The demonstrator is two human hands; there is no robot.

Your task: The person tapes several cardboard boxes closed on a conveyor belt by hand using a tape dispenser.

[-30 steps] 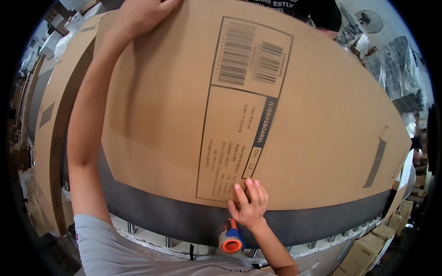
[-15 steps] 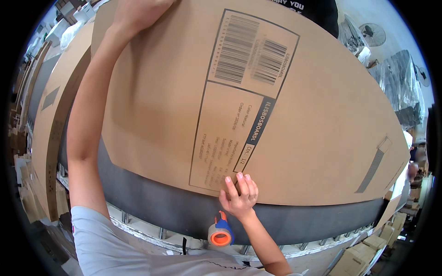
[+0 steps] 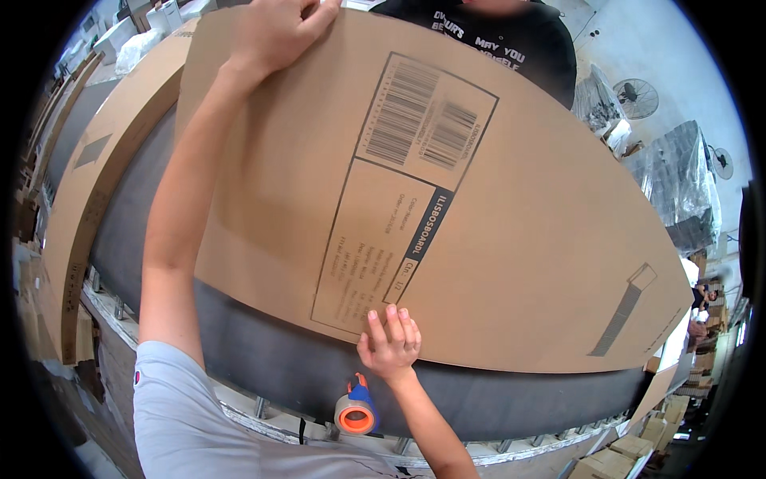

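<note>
A large flat cardboard box (image 3: 511, 231) with a printed label and barcodes lies across a dark conveyor belt (image 3: 263, 343). My left arm reaches over its left part, and my left hand (image 3: 286, 33) is closed at the box's far edge; some of its fingertips are hidden. At the near edge, my right hand (image 3: 391, 347) rests with fingers stretched out flat on the cardboard beside the label's lower end. Just nearer to me than the right hand, a blue and orange tape dispenser (image 3: 357, 413) with a roll of tape sits at the belt's near side.
Another long carton (image 3: 120, 136) stands on the left, with a strip of belt between it and the box. Across the box is a person in a black shirt (image 3: 495, 40). Wrapped stacks (image 3: 678, 184) and fans (image 3: 636, 99) are at right; cartons (image 3: 614, 459) lie lower right.
The view has shifted, so more of the person across shows. My left hand has moved a little right along the far edge. The right hand stays flat at the near edge.
</note>
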